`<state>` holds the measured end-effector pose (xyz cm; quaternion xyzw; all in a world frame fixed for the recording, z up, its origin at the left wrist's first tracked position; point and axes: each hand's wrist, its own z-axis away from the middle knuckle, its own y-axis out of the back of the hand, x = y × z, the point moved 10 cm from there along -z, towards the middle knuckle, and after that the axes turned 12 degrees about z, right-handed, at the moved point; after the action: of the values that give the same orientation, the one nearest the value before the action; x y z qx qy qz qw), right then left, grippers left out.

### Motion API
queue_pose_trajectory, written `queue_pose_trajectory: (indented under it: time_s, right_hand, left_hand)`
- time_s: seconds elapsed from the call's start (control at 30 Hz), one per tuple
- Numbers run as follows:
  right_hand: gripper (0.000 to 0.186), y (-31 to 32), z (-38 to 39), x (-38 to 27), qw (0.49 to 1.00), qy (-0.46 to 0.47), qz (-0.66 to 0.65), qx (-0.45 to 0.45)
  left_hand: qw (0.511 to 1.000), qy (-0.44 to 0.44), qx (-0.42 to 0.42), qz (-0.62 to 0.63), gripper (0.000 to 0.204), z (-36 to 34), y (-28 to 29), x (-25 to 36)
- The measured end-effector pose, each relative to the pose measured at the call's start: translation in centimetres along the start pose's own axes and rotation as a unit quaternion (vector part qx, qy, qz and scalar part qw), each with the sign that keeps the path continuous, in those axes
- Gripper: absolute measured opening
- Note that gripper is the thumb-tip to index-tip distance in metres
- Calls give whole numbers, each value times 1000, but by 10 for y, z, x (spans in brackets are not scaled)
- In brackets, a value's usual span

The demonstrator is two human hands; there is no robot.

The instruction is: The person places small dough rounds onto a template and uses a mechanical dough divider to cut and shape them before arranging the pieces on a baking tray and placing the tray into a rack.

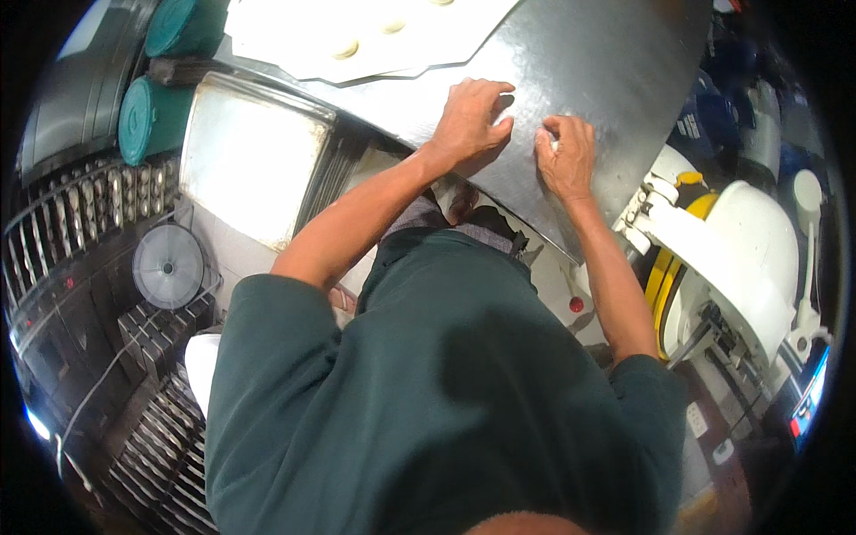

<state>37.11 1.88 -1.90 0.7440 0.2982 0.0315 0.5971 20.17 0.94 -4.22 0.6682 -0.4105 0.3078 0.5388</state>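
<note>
Over the near edge of a metal table (615, 85) both my hands hover or rest; I cannot tell how firmly they touch it. My left hand (471, 123) has its fingers bent and its thumb apart, with nothing visible between them. To its right, my right hand (569, 159) is curled closed, and a small whitish lump (555, 144) shows between thumb and fingers. Beyond my left hand lies a white sheet (294, 40) with uneven edges. Several pale round pieces, like dough, sit on it, one of them a flat round (345, 47).
A stack of metal trays (250, 160) stands left of the table, beside teal lidded tubs (143, 120). Metal racks and a round fan-like grey disc (168, 266) are further left. Close to my right forearm stands a white machine (749, 259) with a yellow rim.
</note>
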Motion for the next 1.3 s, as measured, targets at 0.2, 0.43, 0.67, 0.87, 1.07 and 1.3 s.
queue_pose_trajectory:
  time_s: [0.2,0.43,0.67,0.87,1.07,1.3]
  right_hand:
    - [20,-15,-28,71,962,-210,-26,-174]
    - [21,-18,-27,29,992,-27,126,-19]
    - [21,-12,-26,32,995,-35,87,15]
    - [23,-14,-21,40,998,-60,32,-11]
    - [24,2,-3,40,954,-57,-108,-274]
    - [25,2,-40,4,896,-124,-108,-412]
  left_hand:
    - [980,145,-125,59,60,11,27,-15]
    - [993,84,-85,-6,39,-27,20,-12]
    - [974,-98,-37,-203,39,-36,-15,10]
    - [963,-60,-86,-250,39,-40,-26,9]
    - [996,-7,-46,-74,49,-38,-7,2]
    - [966,124,-224,-41,33,-6,6,-17]
